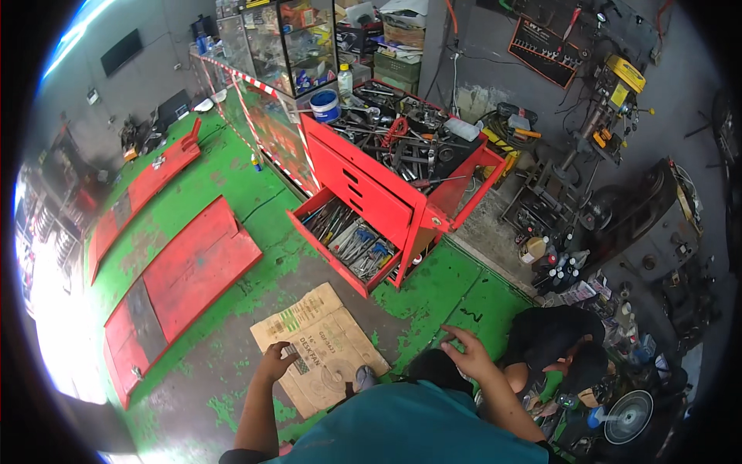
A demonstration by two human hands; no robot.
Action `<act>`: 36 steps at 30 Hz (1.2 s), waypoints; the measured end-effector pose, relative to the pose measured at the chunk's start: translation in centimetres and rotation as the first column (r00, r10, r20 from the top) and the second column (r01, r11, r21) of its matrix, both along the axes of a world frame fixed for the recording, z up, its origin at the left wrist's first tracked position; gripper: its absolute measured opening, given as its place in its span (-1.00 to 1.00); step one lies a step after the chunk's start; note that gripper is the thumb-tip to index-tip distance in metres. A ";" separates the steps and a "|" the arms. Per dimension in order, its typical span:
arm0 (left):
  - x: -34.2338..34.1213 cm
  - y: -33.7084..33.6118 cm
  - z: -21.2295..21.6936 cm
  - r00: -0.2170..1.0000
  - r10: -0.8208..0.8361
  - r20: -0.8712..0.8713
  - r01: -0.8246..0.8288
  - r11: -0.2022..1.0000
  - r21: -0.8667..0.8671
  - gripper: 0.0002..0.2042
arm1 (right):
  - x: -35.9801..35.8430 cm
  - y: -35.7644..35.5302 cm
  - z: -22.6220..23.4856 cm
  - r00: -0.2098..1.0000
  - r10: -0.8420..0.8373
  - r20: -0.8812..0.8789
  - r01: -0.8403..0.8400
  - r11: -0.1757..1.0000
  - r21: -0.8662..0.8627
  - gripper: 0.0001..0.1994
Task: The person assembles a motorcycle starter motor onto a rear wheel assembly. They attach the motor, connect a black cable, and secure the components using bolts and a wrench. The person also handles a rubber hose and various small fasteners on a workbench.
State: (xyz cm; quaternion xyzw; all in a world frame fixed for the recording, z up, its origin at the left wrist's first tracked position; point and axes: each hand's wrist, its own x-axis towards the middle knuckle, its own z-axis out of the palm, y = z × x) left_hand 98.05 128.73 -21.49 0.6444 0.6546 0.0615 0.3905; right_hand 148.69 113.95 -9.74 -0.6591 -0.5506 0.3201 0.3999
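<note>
My left hand (276, 362) is held out over a flattened cardboard box (328, 321) on the floor, its thumb and fingers apart and nothing in it. My right hand (468, 353) is raised above my right knee, fingers spread, also holding nothing. In front of me stands a red tool cabinet (363, 182) with its bottom drawer (328, 267) pulled out. Wrenches (352, 246) and other long hand tools fill that drawer. More loose tools (398, 135) are heaped on the cabinet top, among them something with red handles (395, 132).
Two red ramps (182, 286) lie on the green floor at left. A person in dark clothes (553, 344) crouches at my right, beside a fan-like disc (628, 417). Bottles (564, 267) crowd the right wall near a drill press (610, 100). A glass display case (290, 46) stands behind the cabinet.
</note>
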 end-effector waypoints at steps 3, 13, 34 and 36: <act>-1.0 2.0 -1.8 0.997 0.070 0.036 -0.068 0.996 -0.064 -0.36 | 0.3 6.4 3.2 0.999 0.038 0.011 -0.039 0.993 0.116 -0.56; -0.1 -1.2 -11.3 0.941 0.340 -0.011 -0.326 0.894 -0.309 -0.32 | 11.5 32.2 11.2 0.931 -0.277 0.240 0.110 0.836 0.538 -0.78; 14.3 6.2 -4.7 0.594 0.788 0.161 -0.741 0.614 -0.272 -0.40 | 4.1 64.6 8.5 -0.393 0.335 0.856 -0.870 0.164 -0.464 -0.89; 15.2 2.5 -5.7 0.586 0.808 0.067 -0.776 0.582 -0.243 -0.35 | 4.6 64.3 8.9 -0.370 0.356 0.858 -0.869 0.194 -0.456 -0.79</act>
